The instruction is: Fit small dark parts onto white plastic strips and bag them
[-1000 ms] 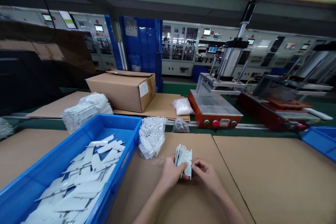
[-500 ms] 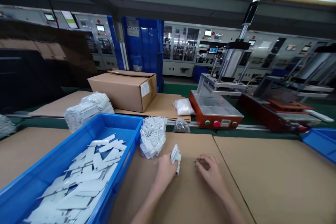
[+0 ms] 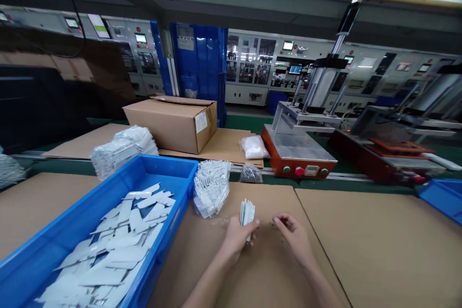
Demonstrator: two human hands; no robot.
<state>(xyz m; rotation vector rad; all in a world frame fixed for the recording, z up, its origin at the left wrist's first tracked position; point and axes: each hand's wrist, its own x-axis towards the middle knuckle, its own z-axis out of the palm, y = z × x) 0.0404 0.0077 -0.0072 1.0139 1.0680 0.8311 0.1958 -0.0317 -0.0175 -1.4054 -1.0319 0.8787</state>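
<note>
My left hand (image 3: 238,237) is closed around a small bunch of white plastic pieces (image 3: 247,212), held upright above the cardboard sheet (image 3: 267,276). To its right, my right hand (image 3: 293,236) has thumb and forefinger pinched together close to the cardboard; whatever may be between them is too small to name. A few tiny dark bits (image 3: 272,224) lie by those fingertips. Beyond my left hand rests a clear bag of white plastic pieces (image 3: 211,187). Behind it, on the right, sits a small bag of dark little parts (image 3: 250,173).
At left stands a blue bin (image 3: 187,173) with many loose flat white parts (image 3: 119,245). Wrapped white parts (image 3: 124,149), a cardboard box (image 3: 173,125) and a white bag (image 3: 254,147) are behind. Orange-based presses (image 3: 299,154) stand at the back right, a blue tray (image 3: 443,202) at far right.
My left hand has moved slightly right and turned the white pieces, so their ends fan upward. The right thumb and forefinger have drawn together near the cardboard.
</note>
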